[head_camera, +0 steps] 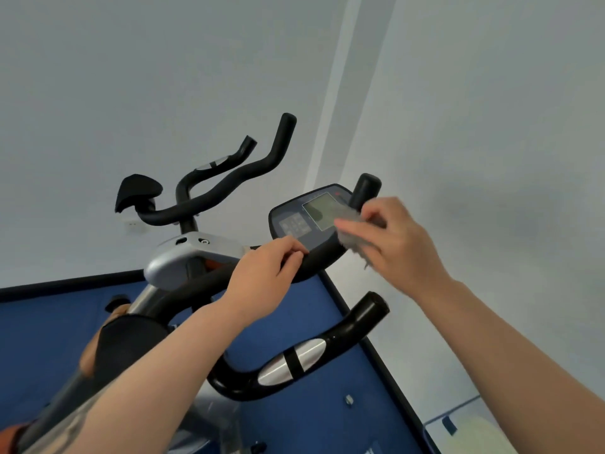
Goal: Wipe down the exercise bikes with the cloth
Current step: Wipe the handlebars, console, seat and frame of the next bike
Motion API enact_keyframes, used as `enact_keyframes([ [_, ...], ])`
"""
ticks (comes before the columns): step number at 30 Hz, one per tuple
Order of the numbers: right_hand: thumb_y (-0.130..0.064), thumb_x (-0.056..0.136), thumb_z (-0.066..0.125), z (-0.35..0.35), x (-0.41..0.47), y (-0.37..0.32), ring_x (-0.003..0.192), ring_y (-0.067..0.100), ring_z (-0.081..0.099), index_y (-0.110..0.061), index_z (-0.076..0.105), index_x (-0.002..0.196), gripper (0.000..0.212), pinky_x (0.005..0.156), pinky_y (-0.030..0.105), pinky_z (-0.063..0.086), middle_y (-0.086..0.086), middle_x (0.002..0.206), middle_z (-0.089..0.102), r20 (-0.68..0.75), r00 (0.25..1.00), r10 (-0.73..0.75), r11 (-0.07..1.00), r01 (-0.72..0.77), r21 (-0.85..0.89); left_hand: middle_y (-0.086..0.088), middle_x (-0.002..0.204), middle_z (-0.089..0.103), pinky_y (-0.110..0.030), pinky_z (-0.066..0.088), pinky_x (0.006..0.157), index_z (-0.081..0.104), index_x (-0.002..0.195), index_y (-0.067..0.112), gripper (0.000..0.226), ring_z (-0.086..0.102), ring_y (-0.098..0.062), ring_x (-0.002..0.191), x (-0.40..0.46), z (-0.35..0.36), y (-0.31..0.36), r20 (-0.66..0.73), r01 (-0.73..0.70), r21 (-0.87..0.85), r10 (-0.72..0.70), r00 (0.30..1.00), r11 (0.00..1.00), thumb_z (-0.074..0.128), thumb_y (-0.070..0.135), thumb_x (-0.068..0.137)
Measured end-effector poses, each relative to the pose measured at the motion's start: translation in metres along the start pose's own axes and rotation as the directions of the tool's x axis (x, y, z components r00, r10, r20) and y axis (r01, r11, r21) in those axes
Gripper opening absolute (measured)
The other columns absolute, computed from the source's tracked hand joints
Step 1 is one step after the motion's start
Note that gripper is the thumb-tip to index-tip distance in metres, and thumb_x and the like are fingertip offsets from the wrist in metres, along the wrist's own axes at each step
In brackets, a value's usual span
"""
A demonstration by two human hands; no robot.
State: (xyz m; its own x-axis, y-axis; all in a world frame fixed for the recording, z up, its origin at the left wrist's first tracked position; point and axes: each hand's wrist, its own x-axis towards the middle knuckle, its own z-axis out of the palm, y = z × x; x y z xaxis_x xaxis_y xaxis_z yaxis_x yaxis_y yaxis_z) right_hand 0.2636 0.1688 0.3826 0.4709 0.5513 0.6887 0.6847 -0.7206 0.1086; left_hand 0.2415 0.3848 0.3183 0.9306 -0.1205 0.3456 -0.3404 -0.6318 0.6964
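A person stands over an exercise bike, seen from a head camera tilted steeply, so walls and blue floor mat slant across the view. The landmark is the bike's console [306, 221], a dark oval panel with a pale screen, near the middle of the view.

The right hand [397, 239] is at the console's right edge, its fingers [352, 228] curled around a grey cloth [355, 239] and pressing it against the panel beside the screen. The cloth is blurred, so how it is folded cannot be told. The left hand [265, 278] grips the console's lower left edge, its fingers [291, 253] curled over the rim, seemingly to steady it.

Below the console, a black handlebar [330, 348] with a silver pulse plate curves toward the viewer. Left of the console, a second bike [209, 194] stands against the wall, handlebars raised.

The step in hand appears to be wiping the console face. To do it well, the left hand should likely brace the panel while the cloth passes lightly over screen and buttons in overlapping strokes, avoiding hard pressure on the keys, then moves to the handlebar grips.
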Motion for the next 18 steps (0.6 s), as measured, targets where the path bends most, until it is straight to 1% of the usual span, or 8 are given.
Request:
enact_keyframes([
  [2,-0.007,0.080,0.077,-0.003,0.005,-0.006,0.086,0.021,0.052,-0.016,0.074,0.111,0.032,0.060,0.030,0.050,0.008,0.097,0.052,-0.010,0.998,0.063,0.998,-0.063,0.014,0.017,0.078,0.060,-0.020,0.035,0.063,0.062,0.101,0.030,0.019,0.055,0.002,0.074,0.000,0.001,0.002,-0.013,0.001,0.004,-0.001,1.000,1.000,0.043,0.027,0.102],
  [6,-0.012,0.086,0.069,-0.003,0.017,-0.025,0.087,0.011,0.047,-0.022,0.072,0.112,0.028,0.065,0.029,0.048,-0.003,0.097,0.051,0.380,0.924,-0.032,0.998,0.007,0.066,0.015,0.079,0.061,-0.028,0.039,0.068,0.062,0.103,0.028,0.019,0.055,-0.002,0.072,0.000,0.000,0.002,-0.008,0.014,-0.006,-0.014,1.000,1.000,0.043,0.027,0.102],
  [7,-0.013,0.085,0.069,-0.007,0.024,-0.022,0.085,0.008,0.047,-0.025,0.071,0.113,0.030,0.067,0.025,0.045,-0.007,0.098,0.050,0.379,0.925,-0.006,0.997,-0.023,0.073,0.015,0.077,0.060,-0.027,0.038,0.067,0.062,0.102,0.029,0.019,0.055,-0.002,0.070,0.000,0.000,0.001,-0.005,0.016,-0.012,-0.016,1.000,1.000,0.043,0.027,0.102],
  [9,-0.010,0.081,0.072,-0.012,0.034,-0.023,0.084,0.007,0.050,-0.024,0.070,0.114,0.037,0.067,0.021,0.041,-0.007,0.098,0.054,0.216,0.970,0.113,0.991,-0.126,0.050,0.015,0.077,0.061,-0.027,0.039,0.066,0.062,0.101,0.030,0.018,0.055,-0.002,0.070,0.000,0.000,0.002,0.002,0.026,-0.023,-0.026,1.000,0.999,0.044,0.027,0.102],
  [11,-0.012,0.079,0.073,-0.007,0.034,-0.039,0.086,0.011,0.054,-0.022,0.069,0.113,0.036,0.069,0.021,0.037,-0.006,0.098,0.059,0.137,0.956,0.260,0.965,-0.262,-0.004,0.013,0.083,0.064,-0.031,0.046,0.071,0.062,0.102,0.029,0.019,0.058,-0.004,0.077,0.000,-0.002,0.004,0.011,0.029,-0.040,-0.029,1.000,0.999,0.044,0.026,0.102],
  [13,-0.026,0.085,0.069,0.004,0.030,-0.058,0.085,0.012,0.057,-0.025,0.070,0.105,0.020,0.068,0.021,0.037,-0.008,0.092,0.060,0.269,0.918,0.292,0.954,-0.298,-0.019,0.012,0.091,0.066,-0.034,0.049,0.079,0.063,0.105,0.027,0.019,0.060,-0.008,0.085,-0.001,-0.006,0.005,0.053,0.027,-0.069,-0.024,0.998,0.997,0.044,0.025,0.102],
  [15,-0.033,0.085,0.068,0.002,0.032,-0.057,0.081,0.009,0.059,-0.027,0.072,0.100,0.016,0.069,0.020,0.042,-0.010,0.087,0.061,0.387,0.855,0.345,0.918,-0.394,0.052,0.014,0.100,0.065,-0.024,0.047,0.083,0.064,0.112,0.028,0.021,0.059,-0.004,0.094,-0.003,-0.014,0.000,0.118,0.018,-0.067,-0.010,0.993,0.998,0.045,0.024,0.102],
  [18,-0.033,0.087,0.066,-0.007,0.039,-0.050,0.085,0.009,0.061,-0.029,0.071,0.101,0.015,0.079,0.026,0.047,-0.011,0.094,0.062,0.333,0.833,0.442,0.874,-0.484,0.051,0.023,0.104,0.059,-0.014,0.039,0.079,0.062,0.115,0.033,0.023,0.053,0.002,0.098,-0.011,-0.035,-0.020,0.127,0.032,0.061,-0.040,0.991,0.998,0.048,0.025,0.100],
])
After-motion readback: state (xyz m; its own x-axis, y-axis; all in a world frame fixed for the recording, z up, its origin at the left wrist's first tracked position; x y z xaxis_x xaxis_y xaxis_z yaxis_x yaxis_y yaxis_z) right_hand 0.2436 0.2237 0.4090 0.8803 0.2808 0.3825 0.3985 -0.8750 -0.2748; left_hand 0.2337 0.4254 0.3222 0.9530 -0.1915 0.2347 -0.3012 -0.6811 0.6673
